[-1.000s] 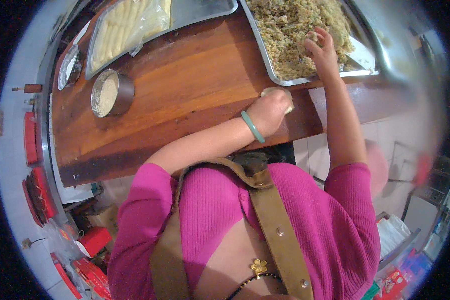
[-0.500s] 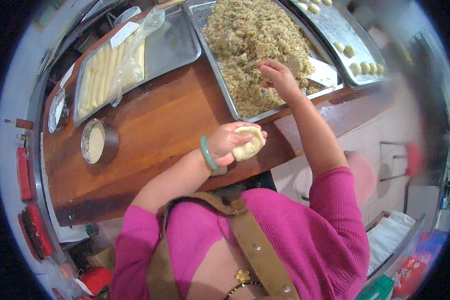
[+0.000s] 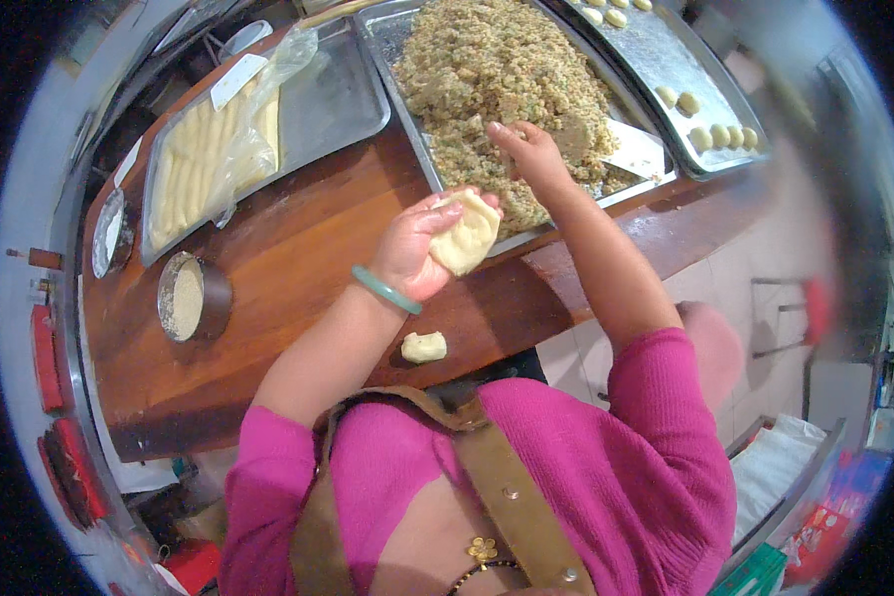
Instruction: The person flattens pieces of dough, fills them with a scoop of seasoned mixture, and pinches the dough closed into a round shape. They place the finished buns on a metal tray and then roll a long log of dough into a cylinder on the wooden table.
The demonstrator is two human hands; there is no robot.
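Note:
My left hand (image 3: 415, 248), with a green bangle at the wrist, holds a flattened round of pale dough (image 3: 467, 236), its thumb on the upper face. Close by on its right, my right hand (image 3: 538, 159) hovers over the near part of a crumbly, speckled filling (image 3: 507, 74). Its fingers are curled, and what they hold, if anything, is hidden. The filling is heaped in a large metal tray (image 3: 395, 99). A small lump of dough (image 3: 424, 347) lies on the wooden table (image 3: 298, 258) near its front edge.
Dough rolls (image 3: 194, 164) lie partly under plastic in a left-hand tray (image 3: 343, 89). Nearby stand a round tin of pale crumbs (image 3: 191, 296) and a bowl of white powder (image 3: 112, 235). A white scraper (image 3: 634, 149) rests in the filling tray. Dough balls (image 3: 727, 136) sit on the right-hand tray (image 3: 656, 65).
My left hand has moved up and left with the dough round, nearer the filling tray, uncovering the dough lump. My right hand has shifted slightly left over the filling.

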